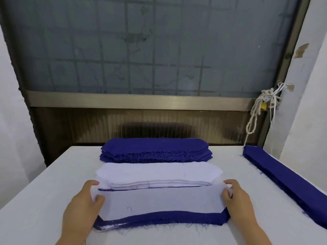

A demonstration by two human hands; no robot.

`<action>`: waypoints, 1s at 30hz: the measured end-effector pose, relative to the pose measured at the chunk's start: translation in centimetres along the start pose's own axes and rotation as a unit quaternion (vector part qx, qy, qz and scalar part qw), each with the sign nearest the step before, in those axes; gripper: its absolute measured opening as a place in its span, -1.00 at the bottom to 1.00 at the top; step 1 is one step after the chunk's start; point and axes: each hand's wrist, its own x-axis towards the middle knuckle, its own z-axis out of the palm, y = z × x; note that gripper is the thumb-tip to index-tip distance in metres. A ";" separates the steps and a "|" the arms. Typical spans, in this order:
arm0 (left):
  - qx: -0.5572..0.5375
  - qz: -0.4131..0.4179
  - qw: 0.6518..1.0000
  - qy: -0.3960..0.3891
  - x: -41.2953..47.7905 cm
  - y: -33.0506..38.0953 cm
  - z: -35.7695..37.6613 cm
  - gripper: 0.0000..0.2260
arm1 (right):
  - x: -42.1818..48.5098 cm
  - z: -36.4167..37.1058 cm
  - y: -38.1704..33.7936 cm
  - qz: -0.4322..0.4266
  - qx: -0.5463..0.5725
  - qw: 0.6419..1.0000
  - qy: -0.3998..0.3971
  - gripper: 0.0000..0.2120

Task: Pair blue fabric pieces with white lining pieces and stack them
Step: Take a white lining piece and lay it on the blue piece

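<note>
The left hand (85,204) and right hand (237,200) each pinch one end of the white lining piece (159,200), thumbs on top. It lies on the paired stack (168,218), lower centre of the frame. Above it lies the white lining stack (159,172), then the blue fabric stack (155,149). Blue strips (283,175) lie at right on the table (35,200).

Blue fabric stack (155,150): woven cloth, matt, cut edges frayed. White lining stack (159,172): soft cloth, matt, smooth. Table (44,191): matt white, smooth (cloth or laminate, cannot tell). Window rail (123,100): brushed metal, dull sheen. Pane (141,50): frosted glass.
</note>
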 end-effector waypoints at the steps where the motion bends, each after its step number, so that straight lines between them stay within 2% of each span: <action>1: 0.011 -0.007 1.000 -0.008 0.0 -0.1 0.0 -0.73 | 0.0 0.1 0.0 -0.003 -0.001 1.000 0.004 -0.81; 5: 0.031 -0.011 0.999 -0.020 0.3 -0.5 0.3 -0.65 | -0.2 0.2 0.0 -0.007 -0.011 1.000 0.016 -0.78; 22: 0.018 0.003 1.000 -0.001 0.1 -1.3 0.5 -0.83 | -0.7 -0.3 -0.4 0.021 -0.038 0.999 0.022 -0.75; 27: 0.040 0.025 0.998 0.045 0.3 -1.6 0.6 -0.76 | -0.6 -0.2 -0.5 0.013 -0.058 0.997 0.053 -0.72; 30: 0.082 0.036 0.993 0.071 0.4 -1.6 0.6 -0.75 | -0.6 -0.1 -0.7 -0.033 -0.106 0.990 0.091 -0.75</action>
